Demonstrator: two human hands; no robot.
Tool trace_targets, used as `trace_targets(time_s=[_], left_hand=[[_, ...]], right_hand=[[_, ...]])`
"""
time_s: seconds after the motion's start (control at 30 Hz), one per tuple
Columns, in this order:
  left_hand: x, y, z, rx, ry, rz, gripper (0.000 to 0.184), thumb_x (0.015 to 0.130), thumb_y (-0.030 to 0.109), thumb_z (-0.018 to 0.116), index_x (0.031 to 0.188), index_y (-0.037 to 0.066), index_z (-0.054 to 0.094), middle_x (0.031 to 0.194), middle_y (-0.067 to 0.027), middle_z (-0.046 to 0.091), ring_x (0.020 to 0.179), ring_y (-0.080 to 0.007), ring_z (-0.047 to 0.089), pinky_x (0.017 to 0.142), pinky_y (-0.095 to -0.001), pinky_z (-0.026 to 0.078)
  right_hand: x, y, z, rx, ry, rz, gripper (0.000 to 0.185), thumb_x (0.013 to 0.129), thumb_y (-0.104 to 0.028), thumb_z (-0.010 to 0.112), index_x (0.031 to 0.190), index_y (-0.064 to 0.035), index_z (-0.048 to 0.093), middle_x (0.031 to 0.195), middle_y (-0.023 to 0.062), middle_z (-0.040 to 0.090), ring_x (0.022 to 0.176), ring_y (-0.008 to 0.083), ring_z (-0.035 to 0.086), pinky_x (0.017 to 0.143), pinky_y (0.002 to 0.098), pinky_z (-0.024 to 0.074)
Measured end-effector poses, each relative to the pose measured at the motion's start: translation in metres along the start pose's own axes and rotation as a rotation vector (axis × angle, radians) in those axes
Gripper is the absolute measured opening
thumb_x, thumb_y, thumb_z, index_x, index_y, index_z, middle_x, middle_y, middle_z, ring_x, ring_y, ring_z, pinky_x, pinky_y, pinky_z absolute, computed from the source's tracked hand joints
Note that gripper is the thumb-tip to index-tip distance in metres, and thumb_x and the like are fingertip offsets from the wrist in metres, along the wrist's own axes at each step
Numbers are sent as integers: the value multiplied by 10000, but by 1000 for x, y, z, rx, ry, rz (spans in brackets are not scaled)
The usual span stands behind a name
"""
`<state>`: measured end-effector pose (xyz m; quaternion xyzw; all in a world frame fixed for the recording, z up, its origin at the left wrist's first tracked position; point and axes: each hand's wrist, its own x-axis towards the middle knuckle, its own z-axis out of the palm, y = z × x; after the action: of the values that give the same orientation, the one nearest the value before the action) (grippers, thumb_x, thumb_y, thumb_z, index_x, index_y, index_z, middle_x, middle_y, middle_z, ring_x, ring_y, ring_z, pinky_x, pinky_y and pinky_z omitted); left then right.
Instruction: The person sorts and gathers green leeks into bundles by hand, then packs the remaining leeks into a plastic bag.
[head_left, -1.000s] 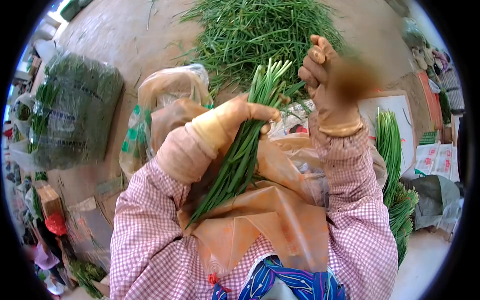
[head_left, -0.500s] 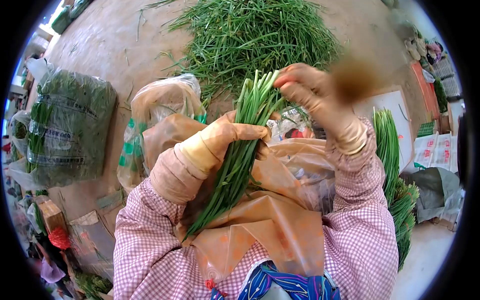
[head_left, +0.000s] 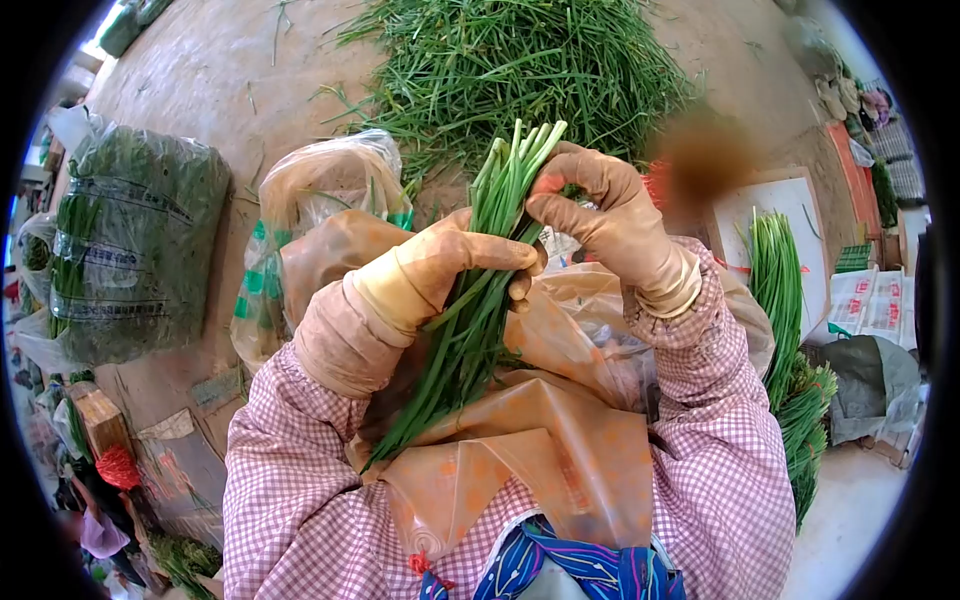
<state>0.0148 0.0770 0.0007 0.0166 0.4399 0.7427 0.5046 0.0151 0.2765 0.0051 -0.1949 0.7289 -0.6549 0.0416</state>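
Note:
A bunch of long green chives [head_left: 462, 345] slants across the front of my body, pale cut ends up and leaf tips down to the lower left. My gloved left hand [head_left: 440, 262] is closed around its upper part, thumb across the front. Beside the pale ends, my gloved right hand [head_left: 612, 215] has thumb and forefinger pinched at the right edge of the stalks. A bit of green shows between its fingers. A tan plastic apron [head_left: 540, 440] lies under the bunch.
A big pile of loose chives [head_left: 520, 70] covers the floor ahead. To the left are a wrapped bale of greens [head_left: 140, 250] and a clear plastic bag [head_left: 330, 180]. At right, bundled chives [head_left: 775, 290] rest against a white board [head_left: 810, 240].
My right hand has moved down and left, from the stalk tips to the right side of the bunch. The bunch has shifted slightly up in view, with my left hand still around it.

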Motion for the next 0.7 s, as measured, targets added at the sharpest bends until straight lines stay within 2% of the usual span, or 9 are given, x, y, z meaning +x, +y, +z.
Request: trace_targets(time_s=[0.03,0.07,0.17,0.2,0.3,0.33,0.53,0.6,0.7], left_hand=[[0,1,1,-1,-1,-1,241,821,119,631,1042,59,557,867,-51,596,686,-134,558,671,-315,510],[0,2,3,-2,-28,17,241,820,121,629,1042,57,561,863,-49,594,687,-131,557,673,-314,510],[2,-6,-5,-2,-31,38,242,818,126,627,1041,57,565,857,-48,590,691,-128,554,673,-310,510],[2,-6,-4,-5,-9,39,244,817,128,628,1042,57,566,855,-50,588,694,-127,554,671,-308,510],[-2,1,11,-61,58,48,252,816,124,627,1051,59,563,852,-53,588,701,-129,554,669,-307,512],[-1,1,9,-62,59,48,252,816,124,627,1051,59,563,852,-53,588,701,-129,554,669,-307,512],[-2,-2,0,-4,3,-20,267,810,140,634,1052,60,556,845,-47,571,700,-137,553,667,-314,514],[-1,0,1,42,-65,8,388,784,158,653,1138,39,548,834,-38,556,703,-133,549,686,-310,508],[0,-1,4,-72,-88,49,432,807,140,669,1210,45,544,809,-37,580,695,-126,579,659,-284,496]], right_hand=[[0,-1,0,57,40,27,88,862,-75,674,842,-7,622,812,1,598,778,102,571,703,246,482],[-3,-10,-3,238,113,251,92,887,-103,655,881,-12,638,799,-12,617,751,81,580,690,237,499],[-3,-8,-9,169,178,172,108,897,-123,648,930,-20,652,817,-9,636,729,75,588,691,234,508],[-4,-16,-8,188,107,317,133,895,-126,649,959,-10,655,845,2,658,756,82,599,705,235,505],[-2,0,-2,-249,-5,-87,129,851,-88,686,916,16,646,917,40,613,766,129,614,679,256,523],[-2,-1,1,-248,-6,-86,129,851,-88,686,916,16,646,917,40,613,766,129,614,679,256,523],[-7,-4,8,227,-23,150,94,822,-69,705,844,7,655,901,27,588,800,143,608,752,281,514],[-7,-8,-4,319,97,211,60,828,-63,690,846,-9,672,910,32,617,821,137,608,763,277,522],[8,1,-54,191,608,-80,110,880,-101,609,959,-41,657,980,86,672,903,179,624,829,315,497]])
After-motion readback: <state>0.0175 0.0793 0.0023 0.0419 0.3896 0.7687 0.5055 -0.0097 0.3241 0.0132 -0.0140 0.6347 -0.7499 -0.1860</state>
